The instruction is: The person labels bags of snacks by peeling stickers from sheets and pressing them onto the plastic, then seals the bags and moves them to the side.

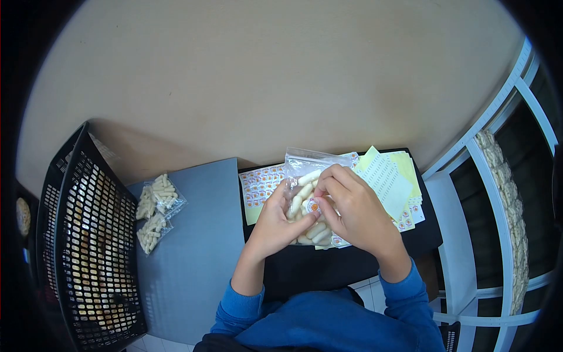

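A clear zip bag (pixel 296 158) filled with pale, finger-shaped snack pieces (pixel 305 179) is between my hands, above the black table. My left hand (pixel 274 222) grips the bag along its left side, with the thumb across its front. On the front of the bag is a round white sticker (pixel 312 206) with an orange print. My right hand (pixel 359 212) is closed in a pinch at the sticker's upper right edge, the other fingers curled over the bag. Behind the bag lies a sheet of round stickers (pixel 261 185).
Yellowish backing sheets (pixel 384 182) and more sticker sheets are spread on the black table (pixel 425 229) at right. On the grey table (pixel 199 246) lie filled bags (pixel 157 198). A tall black basket (pixel 97 246) stands at left, a white metal frame (pixel 492 199) at right.
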Available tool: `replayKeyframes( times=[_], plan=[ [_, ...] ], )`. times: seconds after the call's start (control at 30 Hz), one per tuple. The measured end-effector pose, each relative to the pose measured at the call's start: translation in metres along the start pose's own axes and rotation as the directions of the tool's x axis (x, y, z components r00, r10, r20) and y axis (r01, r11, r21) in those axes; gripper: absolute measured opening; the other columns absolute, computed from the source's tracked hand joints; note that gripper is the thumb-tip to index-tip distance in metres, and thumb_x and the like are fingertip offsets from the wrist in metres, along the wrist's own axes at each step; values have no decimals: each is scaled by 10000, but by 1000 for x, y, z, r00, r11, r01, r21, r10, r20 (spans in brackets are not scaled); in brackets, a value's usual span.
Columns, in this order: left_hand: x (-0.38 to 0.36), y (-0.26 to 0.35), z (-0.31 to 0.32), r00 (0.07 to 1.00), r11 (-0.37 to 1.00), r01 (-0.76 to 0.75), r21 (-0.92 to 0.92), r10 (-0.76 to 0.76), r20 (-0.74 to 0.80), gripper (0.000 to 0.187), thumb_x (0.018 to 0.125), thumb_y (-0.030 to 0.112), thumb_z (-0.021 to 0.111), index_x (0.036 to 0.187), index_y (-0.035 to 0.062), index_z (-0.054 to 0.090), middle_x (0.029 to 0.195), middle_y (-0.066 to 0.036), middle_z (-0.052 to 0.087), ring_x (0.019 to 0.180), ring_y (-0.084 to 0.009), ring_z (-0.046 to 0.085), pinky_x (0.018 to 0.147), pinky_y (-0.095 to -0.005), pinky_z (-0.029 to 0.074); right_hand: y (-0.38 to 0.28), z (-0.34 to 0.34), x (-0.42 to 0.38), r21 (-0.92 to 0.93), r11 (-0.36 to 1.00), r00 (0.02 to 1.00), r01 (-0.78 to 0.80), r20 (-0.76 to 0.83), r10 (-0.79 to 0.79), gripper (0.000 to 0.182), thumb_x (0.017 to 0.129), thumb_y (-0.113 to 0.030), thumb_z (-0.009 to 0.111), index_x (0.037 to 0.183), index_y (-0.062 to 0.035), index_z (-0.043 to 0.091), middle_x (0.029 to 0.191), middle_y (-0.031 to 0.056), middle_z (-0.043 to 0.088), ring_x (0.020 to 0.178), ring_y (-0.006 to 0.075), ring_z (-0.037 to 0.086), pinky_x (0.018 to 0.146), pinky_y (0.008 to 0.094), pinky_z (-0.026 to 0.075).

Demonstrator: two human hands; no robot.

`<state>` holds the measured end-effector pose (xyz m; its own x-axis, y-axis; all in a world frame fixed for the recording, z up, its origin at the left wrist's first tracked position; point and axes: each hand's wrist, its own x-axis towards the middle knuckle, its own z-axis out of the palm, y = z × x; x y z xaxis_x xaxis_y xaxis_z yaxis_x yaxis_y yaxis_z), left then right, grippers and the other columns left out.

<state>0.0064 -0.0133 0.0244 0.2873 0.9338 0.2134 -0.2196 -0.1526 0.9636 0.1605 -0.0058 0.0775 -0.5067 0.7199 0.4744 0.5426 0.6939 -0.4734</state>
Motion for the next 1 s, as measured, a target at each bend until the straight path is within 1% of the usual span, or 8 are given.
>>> replayKeyframes(
  times=[0.2,0.27,0.4,0.47,0.57,0.6,0.8,1.0],
  plan=[
    [-3,9,0,998,996,68,-51,-68,-11,529,716,7,610,1180,-33,360,1105,-122,497,1031,-166,482,877,-285,389,5,8,-3,-177,984,988,29,-147,-55,183,701,-71,595,859,-5,532,1150,162,421,1098,356,400,837,431,374],
    [-4,10,1,999,997,52,-54,-53,-10,538,713,3,612,1185,-30,358,1108,-121,496,1031,-166,483,878,-287,390,9,14,-5,76,994,964,-80,-248,97,368,691,-96,632,1029,-31,502,1283,177,305,1209,373,296,923,452,326],
    [-5,16,-1,999,998,38,-43,-38,15,566,709,-4,618,1206,-24,347,1123,-120,488,1042,-167,478,883,-294,390,15,30,-11,385,908,897,-164,-324,299,533,697,-120,663,1168,-51,423,1316,167,259,1201,336,329,933,427,347],
    [-5,14,-1,999,998,30,-52,-29,19,570,709,-7,616,1210,-22,344,1124,-119,486,1044,-167,476,885,-297,390,13,36,-13,694,712,871,-106,-280,403,552,731,-116,655,1209,-49,388,1313,164,275,1165,287,385,902,373,394],
    [-4,9,-2,1000,999,12,-51,-11,18,579,709,-6,616,1217,-22,338,1122,-115,484,1047,-166,473,887,-299,388,19,45,-15,780,619,897,-88,-209,390,538,768,-114,629,1231,-37,366,1303,152,298,1122,232,429,857,307,431],
    [-4,7,-2,1000,999,0,-37,0,13,584,709,-1,620,1219,-22,336,1119,-113,485,1047,-165,471,887,-297,387,16,40,-18,840,524,909,-136,-105,404,592,785,-53,590,1287,-29,278,1290,149,317,1119,206,427,862,289,424],
    [-1,3,-2,997,994,76,-82,-75,8,465,808,55,564,1210,-26,344,1110,-113,490,1029,-147,476,862,-282,399,19,33,-28,886,443,962,-137,12,274,769,769,62,533,1364,-57,61,1296,162,295,1123,203,420,868,293,416],
    [1,-17,-3,994,990,106,-95,-106,10,383,859,68,500,1200,-33,356,1104,-109,502,989,-125,495,823,-254,417,35,47,-39,871,464,940,-162,-7,340,811,731,89,523,1370,-65,48,1311,151,276,1130,237,419,887,315,402]
  ],
)
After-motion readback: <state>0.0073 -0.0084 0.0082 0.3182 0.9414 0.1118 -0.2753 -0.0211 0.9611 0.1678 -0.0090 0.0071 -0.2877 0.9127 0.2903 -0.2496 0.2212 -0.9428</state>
